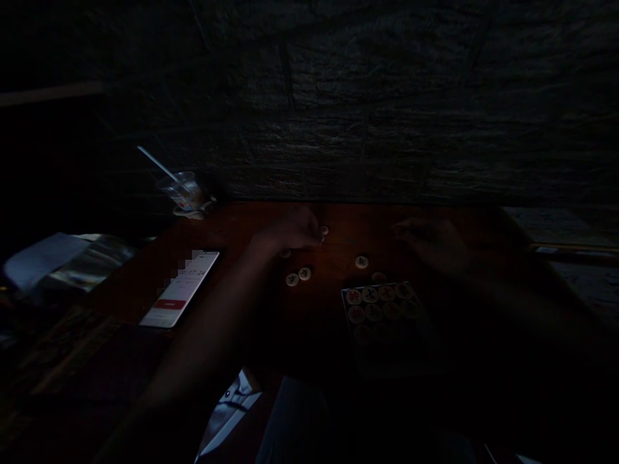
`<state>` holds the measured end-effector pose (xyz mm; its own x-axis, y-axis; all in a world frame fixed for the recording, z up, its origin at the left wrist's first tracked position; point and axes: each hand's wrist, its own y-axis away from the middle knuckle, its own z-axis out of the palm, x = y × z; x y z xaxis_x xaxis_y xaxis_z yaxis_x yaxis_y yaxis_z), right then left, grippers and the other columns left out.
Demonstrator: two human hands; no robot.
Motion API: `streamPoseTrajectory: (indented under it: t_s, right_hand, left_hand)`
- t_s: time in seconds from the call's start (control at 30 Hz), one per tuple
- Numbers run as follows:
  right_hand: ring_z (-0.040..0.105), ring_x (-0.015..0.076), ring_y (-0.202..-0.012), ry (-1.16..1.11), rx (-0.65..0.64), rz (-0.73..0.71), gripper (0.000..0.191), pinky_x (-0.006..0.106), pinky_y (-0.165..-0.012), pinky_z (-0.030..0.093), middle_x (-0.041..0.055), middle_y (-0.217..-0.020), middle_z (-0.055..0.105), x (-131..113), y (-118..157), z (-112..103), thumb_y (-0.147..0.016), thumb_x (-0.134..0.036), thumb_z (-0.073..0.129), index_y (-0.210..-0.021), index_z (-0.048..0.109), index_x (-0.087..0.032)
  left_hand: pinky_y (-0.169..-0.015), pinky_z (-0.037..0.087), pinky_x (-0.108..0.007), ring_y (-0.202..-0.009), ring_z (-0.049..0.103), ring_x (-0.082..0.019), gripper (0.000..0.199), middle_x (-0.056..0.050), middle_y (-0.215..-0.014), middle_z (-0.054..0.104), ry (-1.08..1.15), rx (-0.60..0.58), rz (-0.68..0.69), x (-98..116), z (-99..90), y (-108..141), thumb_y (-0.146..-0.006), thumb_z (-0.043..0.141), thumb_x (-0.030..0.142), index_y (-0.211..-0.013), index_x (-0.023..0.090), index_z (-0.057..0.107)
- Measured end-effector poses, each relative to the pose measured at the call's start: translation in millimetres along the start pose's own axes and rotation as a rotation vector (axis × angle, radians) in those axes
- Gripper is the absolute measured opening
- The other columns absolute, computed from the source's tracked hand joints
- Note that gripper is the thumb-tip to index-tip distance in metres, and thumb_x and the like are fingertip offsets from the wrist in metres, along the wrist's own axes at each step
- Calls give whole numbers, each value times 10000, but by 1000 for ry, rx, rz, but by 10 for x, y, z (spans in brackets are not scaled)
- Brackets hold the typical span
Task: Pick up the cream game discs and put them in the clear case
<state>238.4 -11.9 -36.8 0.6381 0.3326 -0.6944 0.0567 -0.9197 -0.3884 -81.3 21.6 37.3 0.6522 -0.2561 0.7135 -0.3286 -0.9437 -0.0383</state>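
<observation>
Near the back of the dark wooden table, my left hand (300, 227) is closed, its fingertips pinched at a small pale xiangqi piece (324, 230). Another piece (285, 253) lies partly hidden just under that wrist. Two round pieces with dark characters (298, 277) lie side by side in front of it. Off to the right, my right hand (432, 241) hovers with its fingers drawn together and pointing left; darkness hides whatever may be between them. Between the hands lies a single piece (362, 262).
A shallow box (394, 361) holds rows of xiangqi pieces (371, 294), with one more piece (379, 277) at its far edge. A lit phone (181, 293) lies left. Behind it stands a plastic cup (186, 193) with a straw. A stone wall (329, 129) closes off the back.
</observation>
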Motion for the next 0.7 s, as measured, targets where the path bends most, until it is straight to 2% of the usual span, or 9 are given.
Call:
streamPoseTrajectory:
  t_s: [0.13,0.23,0.33,0.47,0.63,0.7]
  right_hand:
    - [788,289,-901,-57,41,-15,214,468,-876,629,75,-989,837,-92,35,-10,-917,-374,657,-957,820,-241]
    - [786,289,-963,-126,77,-37,208,450,-907,630,76,-1040,835,-227,95,13,-916,-392,673,-943,813,-241]
    - [790,271,-956,-233,47,-10,253,413,-869,639,70,-1055,838,-376,156,75,-934,-442,666,-948,814,-238]
    - [798,257,-952,-335,-51,11,291,395,-877,640,59,-1042,846,-487,184,173,-899,-504,743,-1001,821,-243]
    - [798,239,-884,-489,-11,63,363,387,-831,647,64,-974,846,-465,151,222,-763,-487,882,-1001,818,-221]
    - [788,220,-843,-512,-26,86,358,372,-802,642,61,-951,843,-462,142,215,-761,-488,886,-979,820,-212]
  left_hand:
    - [-555,420,-246,-640,656,-170,20,-31,-696,750,-149,-50,128,59,100,-42,-695,792,170,-703,186,783]
    - [-636,489,-244,-746,710,-165,103,-53,-850,796,68,-103,259,125,300,-46,-726,784,186,-825,170,763]
    - [-672,512,-258,-769,717,-162,151,-65,-879,794,213,-149,354,227,541,18,-744,787,207,-877,163,730]
    - [-678,496,-246,-769,711,-146,138,-21,-853,777,170,-92,440,338,736,137,-787,760,202,-914,188,709]
    - [-712,504,-239,-775,696,-134,162,-3,-870,778,62,2,483,347,767,171,-798,734,151,-952,199,728]
    - [-723,512,-240,-781,691,-134,172,-7,-898,787,45,40,483,326,766,152,-815,741,169,-983,205,736]
